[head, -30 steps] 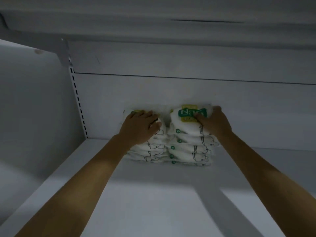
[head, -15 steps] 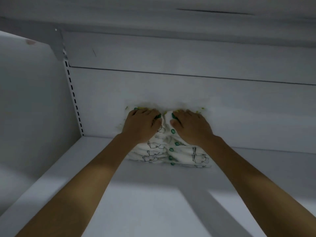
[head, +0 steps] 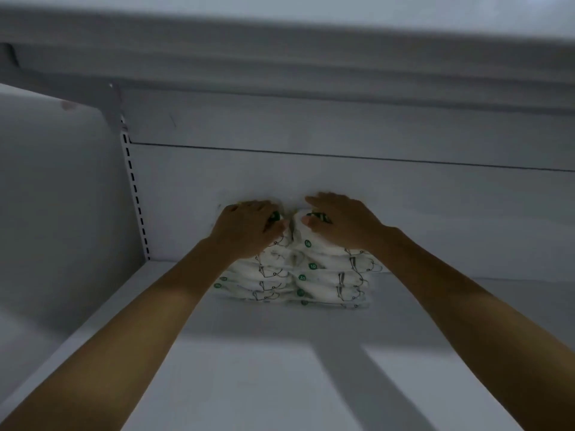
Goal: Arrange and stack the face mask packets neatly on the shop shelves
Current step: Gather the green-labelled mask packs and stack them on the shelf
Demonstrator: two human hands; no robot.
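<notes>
White shelf (head: 280,384) holds two stacks of face mask packets, side by side, pushed against the back panel (head: 373,194). Left stack (head: 264,275) and right stack (head: 329,275) touch along the middle seam. Packets are white with green round "10" marks and black line drawings on the near faces. Several packets per stack; exact count unclear, edges blur together.

Left hand (head: 247,230) lies palm-down on top of the left stack, fingers fairly straight and pointing right, thumb near the seam. Pressing flat, nothing pinched or wrapped.

Right hand (head: 339,220) lies palm-down on top of the right stack, fingers extended toward the far left, thumb tucked down by the near edge of the top packet. Also a flat press, no visible curl around a packet.

Side panel (head: 62,213) closes the shelf on the left; slotted upright (head: 137,206) runs down the far-left corner. Upper shelf (head: 280,51) overhangs at the top.

Hidden: top packet labels are mostly under the hands, only green scraps show between them. Whole frame is dim and motion-blurred; print unreadable apart from the "10".
</notes>
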